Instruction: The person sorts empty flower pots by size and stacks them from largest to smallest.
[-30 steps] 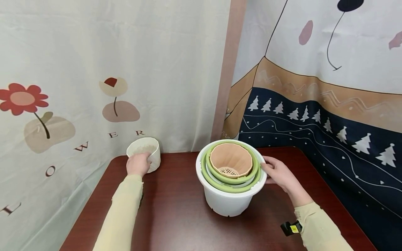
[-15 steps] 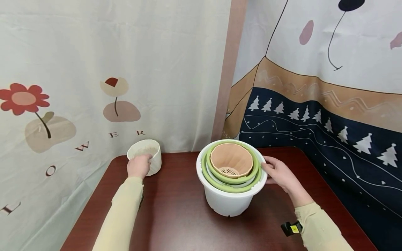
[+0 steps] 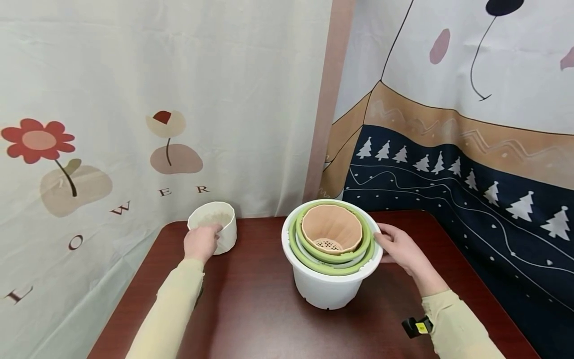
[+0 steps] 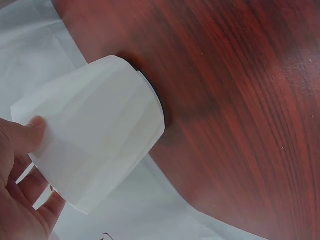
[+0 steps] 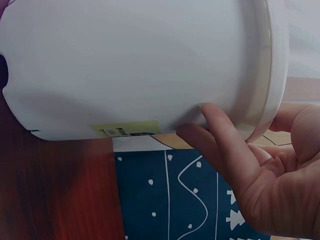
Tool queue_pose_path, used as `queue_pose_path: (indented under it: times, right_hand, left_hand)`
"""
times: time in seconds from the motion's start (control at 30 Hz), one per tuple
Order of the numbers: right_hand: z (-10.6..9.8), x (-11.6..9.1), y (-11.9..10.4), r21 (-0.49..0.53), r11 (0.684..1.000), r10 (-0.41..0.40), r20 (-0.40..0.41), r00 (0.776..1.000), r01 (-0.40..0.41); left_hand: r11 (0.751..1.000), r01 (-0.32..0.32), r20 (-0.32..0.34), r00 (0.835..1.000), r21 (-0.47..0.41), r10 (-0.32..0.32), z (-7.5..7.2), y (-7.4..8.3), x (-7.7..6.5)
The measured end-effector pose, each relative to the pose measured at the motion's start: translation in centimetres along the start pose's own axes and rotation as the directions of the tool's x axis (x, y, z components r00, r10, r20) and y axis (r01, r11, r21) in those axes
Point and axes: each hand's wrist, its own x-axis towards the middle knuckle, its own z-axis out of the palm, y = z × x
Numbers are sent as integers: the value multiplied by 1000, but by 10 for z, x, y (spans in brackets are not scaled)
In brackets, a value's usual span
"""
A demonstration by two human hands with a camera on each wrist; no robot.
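At the table's far left, my left hand (image 3: pixel 201 243) pinches the rim of a small white faceted flower pot (image 3: pixel 227 235). The left wrist view shows the thumb on the outer wall of this pot (image 4: pixel 100 130) and the other fingers inside it, its base tilted close over the tabletop. My right hand (image 3: pixel 400 248) holds a large white pot (image 3: pixel 325 289) at its right rim. In the right wrist view the thumb hooks over the rim and fingertips (image 5: pixel 212 112) press the wall below. Nested inside are green-rimmed pots (image 3: pixel 334 269) and a peach pot (image 3: pixel 332 224) with a perforated bottom.
The dark red wooden table (image 3: pixel 260 319) has its back edge close to a white curtain (image 3: pixel 251 124) with printed flowers. A navy patterned cloth (image 3: pixel 430 189) hangs along the right side. The large white pot carries a yellow label (image 5: pixel 125 128).
My left hand has brought the small white flower pot slightly right and nearer to me. The right hand and the nested pots have stayed in place.
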Motion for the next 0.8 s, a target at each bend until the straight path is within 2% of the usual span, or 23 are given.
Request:
queue_pose_path:
  times: [0.33, 0.8]
  right_hand:
    - [0, -1, 0, -2, 1000, 2, 1, 1000, -2]
    - [0, 0, 0, -5, 1000, 5, 0, 1000, -5]
  left_hand:
    - [997, -79, -51, 995, 15, 80, 0, 4, -6]
    - [982, -191, -88, 978, 13, 191, -7, 24, -5]
